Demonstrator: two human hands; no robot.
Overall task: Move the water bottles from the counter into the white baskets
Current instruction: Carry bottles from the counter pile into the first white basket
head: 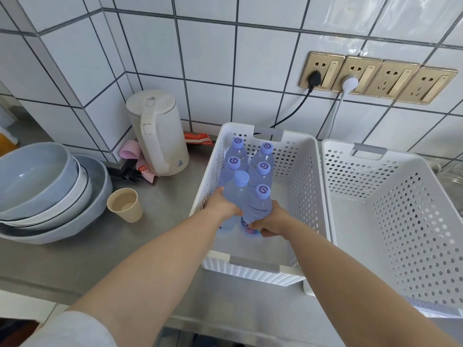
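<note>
**Water bottles going into the left white basket**

Water bottles with purple caps are standing inside the left white basket (298,156), which is sitting on the steel bench (155,196) near its back edge, by the tiled wall. Four capped bottles (263,169) are standing upright in two rows along the basket's left wall. The left hand (220,206) is gripping a plain-capped bottle (238,194) around its body, fingers curled round it. The right hand (271,222) is holding a swirl-capped bottle (259,207) lower down, fingers wrapped round its labelled part. Both held bottles are touching each other, inside the basket. A second white basket (400,186) is sitting just beside the first, toward the bench's right edge. A white kettle (160,134), a paper cup (125,205) and stacked bowls (45,186) are resting toward the left edge.
</note>
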